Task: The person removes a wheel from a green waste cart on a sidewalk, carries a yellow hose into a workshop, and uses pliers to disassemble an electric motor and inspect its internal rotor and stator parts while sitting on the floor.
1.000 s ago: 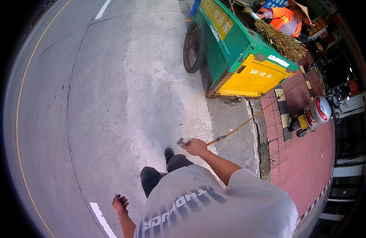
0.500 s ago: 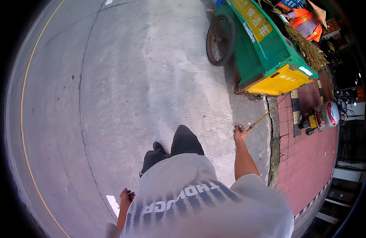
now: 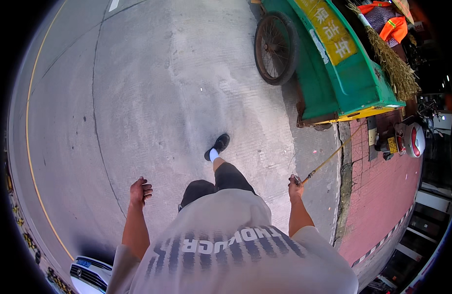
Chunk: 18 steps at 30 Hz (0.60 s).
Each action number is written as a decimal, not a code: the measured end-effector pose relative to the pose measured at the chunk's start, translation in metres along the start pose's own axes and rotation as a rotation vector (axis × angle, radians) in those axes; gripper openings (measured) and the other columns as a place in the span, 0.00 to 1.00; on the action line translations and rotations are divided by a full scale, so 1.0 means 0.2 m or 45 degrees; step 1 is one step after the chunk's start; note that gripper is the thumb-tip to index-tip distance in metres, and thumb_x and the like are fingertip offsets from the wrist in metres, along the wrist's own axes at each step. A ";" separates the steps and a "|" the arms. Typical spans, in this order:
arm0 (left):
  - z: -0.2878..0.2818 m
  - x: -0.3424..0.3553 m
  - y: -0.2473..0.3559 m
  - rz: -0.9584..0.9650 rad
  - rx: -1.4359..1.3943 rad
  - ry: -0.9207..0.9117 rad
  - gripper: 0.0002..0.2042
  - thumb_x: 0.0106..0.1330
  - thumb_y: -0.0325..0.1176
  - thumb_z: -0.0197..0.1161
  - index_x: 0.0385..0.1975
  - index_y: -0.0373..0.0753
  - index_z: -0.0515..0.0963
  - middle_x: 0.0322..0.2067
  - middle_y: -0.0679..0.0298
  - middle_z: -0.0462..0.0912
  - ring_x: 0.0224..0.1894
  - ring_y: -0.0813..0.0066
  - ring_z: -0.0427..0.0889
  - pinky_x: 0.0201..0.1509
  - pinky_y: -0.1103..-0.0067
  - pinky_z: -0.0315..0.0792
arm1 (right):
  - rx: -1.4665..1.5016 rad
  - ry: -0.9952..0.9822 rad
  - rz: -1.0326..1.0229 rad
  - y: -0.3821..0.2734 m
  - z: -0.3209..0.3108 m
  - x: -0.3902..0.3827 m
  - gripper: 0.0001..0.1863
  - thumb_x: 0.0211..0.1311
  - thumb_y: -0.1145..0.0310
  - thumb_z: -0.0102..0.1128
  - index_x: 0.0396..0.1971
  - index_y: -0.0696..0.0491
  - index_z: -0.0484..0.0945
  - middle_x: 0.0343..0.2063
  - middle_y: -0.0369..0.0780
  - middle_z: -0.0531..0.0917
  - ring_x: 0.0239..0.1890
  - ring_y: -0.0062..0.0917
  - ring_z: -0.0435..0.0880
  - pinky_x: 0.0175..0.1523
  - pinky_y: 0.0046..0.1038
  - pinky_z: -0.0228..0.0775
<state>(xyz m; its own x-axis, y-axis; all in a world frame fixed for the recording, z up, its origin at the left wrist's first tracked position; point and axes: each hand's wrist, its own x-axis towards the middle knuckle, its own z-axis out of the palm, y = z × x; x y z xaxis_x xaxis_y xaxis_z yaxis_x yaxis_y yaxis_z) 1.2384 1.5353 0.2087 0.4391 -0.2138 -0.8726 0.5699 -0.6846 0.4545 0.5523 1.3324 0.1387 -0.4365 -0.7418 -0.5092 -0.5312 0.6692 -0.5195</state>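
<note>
My right hand is closed around the near end of a thin yellow-brown rod, with a dark, shiny part showing at the grip. The rod slants away to the upper right, over the kerb and toward the rear of a green cart; I cannot tell where its far tip rests. On the other side of my body, my left hand hangs over the road with its fingers loosely curled and nothing visible in them.
The cart's spoked wheel stands on the grey road. Beside the cart are a straw broom and a person in an orange vest. Right lie red paving and a parked scooter. A white car is lower left, behind me.
I have stepped forward, and the cart looks nearer. My left hand has swung forward and up from beside my hip. My right hand still holds the rod, slightly lower in view. The white car has appeared.
</note>
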 end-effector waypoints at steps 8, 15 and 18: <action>0.60 0.11 0.68 0.043 0.262 -0.218 0.14 0.77 0.46 0.54 0.33 0.44 0.71 0.18 0.73 0.67 0.16 0.83 0.63 0.18 0.81 0.52 | 0.049 0.064 -0.027 -0.33 0.17 0.25 0.19 0.69 0.48 0.65 0.35 0.51 0.85 0.25 0.39 0.86 0.27 0.28 0.82 0.37 0.32 0.73; 0.59 0.43 1.00 -0.125 0.420 -0.148 0.16 0.76 0.51 0.54 0.31 0.48 0.68 0.17 0.73 0.64 0.16 0.81 0.62 0.19 0.80 0.54 | 0.053 0.214 0.074 -0.62 0.20 0.28 0.19 0.66 0.47 0.67 0.36 0.49 0.87 0.26 0.44 0.87 0.35 0.40 0.88 0.44 0.39 0.76; 0.68 0.60 1.16 -0.222 0.455 -0.301 0.16 0.75 0.52 0.54 0.32 0.48 0.69 0.19 0.71 0.68 0.16 0.79 0.65 0.20 0.78 0.59 | -0.004 0.350 0.026 -0.74 0.19 0.30 0.18 0.65 0.48 0.67 0.38 0.49 0.88 0.28 0.46 0.88 0.38 0.43 0.89 0.46 0.40 0.77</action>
<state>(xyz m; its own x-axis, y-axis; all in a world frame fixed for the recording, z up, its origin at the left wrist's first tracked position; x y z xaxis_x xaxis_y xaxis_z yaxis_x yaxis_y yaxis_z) 1.3283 1.2565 0.1857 0.1635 -0.1988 -0.9663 0.3280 -0.9128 0.2433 0.6321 1.1909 0.1599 -0.6276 -0.7124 -0.3140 -0.5222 0.6843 -0.5089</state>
